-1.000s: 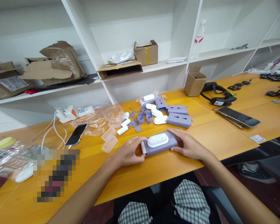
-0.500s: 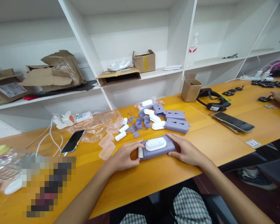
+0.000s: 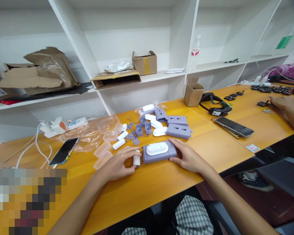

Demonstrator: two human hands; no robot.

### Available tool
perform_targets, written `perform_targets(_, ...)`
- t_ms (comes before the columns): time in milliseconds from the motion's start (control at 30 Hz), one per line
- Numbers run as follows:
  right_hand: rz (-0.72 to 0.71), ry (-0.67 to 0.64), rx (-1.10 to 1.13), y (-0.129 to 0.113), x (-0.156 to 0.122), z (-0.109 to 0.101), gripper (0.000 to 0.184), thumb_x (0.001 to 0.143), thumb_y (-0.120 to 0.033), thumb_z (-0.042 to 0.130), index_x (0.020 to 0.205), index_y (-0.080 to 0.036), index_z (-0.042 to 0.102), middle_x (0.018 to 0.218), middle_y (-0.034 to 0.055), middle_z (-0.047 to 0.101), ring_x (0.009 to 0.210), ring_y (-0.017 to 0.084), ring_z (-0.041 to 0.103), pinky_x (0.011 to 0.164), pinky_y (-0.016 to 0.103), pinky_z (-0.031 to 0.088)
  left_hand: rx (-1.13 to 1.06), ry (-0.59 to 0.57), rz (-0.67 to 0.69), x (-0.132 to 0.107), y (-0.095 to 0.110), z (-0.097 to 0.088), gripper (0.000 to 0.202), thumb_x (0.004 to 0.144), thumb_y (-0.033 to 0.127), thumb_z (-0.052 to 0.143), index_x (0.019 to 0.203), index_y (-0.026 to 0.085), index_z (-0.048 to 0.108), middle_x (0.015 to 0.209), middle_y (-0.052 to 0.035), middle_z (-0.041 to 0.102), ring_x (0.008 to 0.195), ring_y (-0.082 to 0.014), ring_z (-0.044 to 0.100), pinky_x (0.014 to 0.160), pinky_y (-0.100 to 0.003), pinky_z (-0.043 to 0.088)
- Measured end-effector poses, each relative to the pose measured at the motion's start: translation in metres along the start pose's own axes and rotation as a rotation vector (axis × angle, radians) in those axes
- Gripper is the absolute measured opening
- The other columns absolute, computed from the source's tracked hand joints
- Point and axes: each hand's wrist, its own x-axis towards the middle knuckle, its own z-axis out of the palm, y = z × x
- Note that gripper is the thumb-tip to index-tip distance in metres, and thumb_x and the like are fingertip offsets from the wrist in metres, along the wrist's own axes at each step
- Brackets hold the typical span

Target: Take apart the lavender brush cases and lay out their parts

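We are seeing the left hand (image 3: 116, 165) closed around a short white plastic cylinder (image 3: 136, 160), which stands upright just beside the left end of an oblong lilac plastic housing (image 3: 159, 157). The right hand (image 3: 188, 160) is lying open, its fingers steadying the housing's right end on the orange wooden desk (image 3: 218, 147). A white oval bristle pad (image 3: 157, 148) is sitting on the housing. A firm, square hold appears best for smooth parts. Perforated lilac casings (image 3: 178, 131) and small square lilac cups (image 3: 142, 129) are lying above centre, with translucent pink trays (image 3: 103, 155) at left.
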Motion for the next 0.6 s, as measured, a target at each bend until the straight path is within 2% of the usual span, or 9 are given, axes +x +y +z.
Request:
perform_targets(167,-0.005,0.002,0.009,0.000,0.000,0.000,0.084,0.091,-0.034,0.076,0.165,-0.030,0.036,0.165,0.0132,0.046,0.152,0.037,0.045,0.124,0.063,0.039,0.141,0.060,-0.017,-0.005,-0.010,-0.022,0.037,0.081,0.019,0.067,0.115,0.028,0.077,0.145,-0.0068,0.066,0.128,-0.0311,0.065,0.112,-0.048,0.052)
perform_targets(233,0.003,-0.006,0.006,-0.001,0.000,0.000,0.084,0.091,-0.034,0.076,0.165,-0.028,0.037,0.165,0.0135,0.046,0.152,0.036,0.045,0.125,0.062,0.038,0.178,0.090,-0.038,-0.008,-0.016,-0.033,0.032,0.084,0.020,0.064,0.111,0.028,0.080,0.149,-0.0066,0.063,0.123,-0.0301,0.067,0.108,-0.048,0.055)
perform_targets(333,0.016,-0.013,0.000,-0.004,0.001,-0.001,0.083,0.090,-0.034,0.076,0.164,-0.027,0.038,0.166,0.0135,0.046,0.152,0.035,0.045,0.126,0.060,0.038,0.216,0.102,-0.054,-0.011,-0.023,-0.044,0.031,0.087,0.022,0.062,0.110,0.028,0.082,0.158,-0.0067,0.056,0.127,-0.0328,0.065,0.106,-0.049,0.055)
perform_targets(467,0.028,-0.009,-0.010,-0.004,0.001,0.000,0.084,0.090,-0.034,0.077,0.164,-0.029,0.038,0.165,0.0131,0.046,0.151,0.035,0.046,0.125,0.060,0.039,0.239,0.051,-0.086,-0.011,-0.027,-0.040,0.027,0.087,0.025,0.062,0.104,0.029,0.083,0.153,-0.0058,0.061,0.133,-0.0352,0.061,0.114,-0.053,0.049)
perform_targets(600,0.024,0.040,-0.013,-0.004,0.002,0.004,0.079,0.094,-0.030,0.070,0.164,-0.033,0.035,0.167,0.0117,0.044,0.151,0.035,0.046,0.124,0.061,0.041,0.237,-0.022,-0.115,-0.010,-0.033,-0.025,0.021,0.084,0.022,0.060,0.087,0.025,0.080,0.147,-0.0059,0.066,0.131,-0.0331,0.064,0.113,-0.049,0.052)
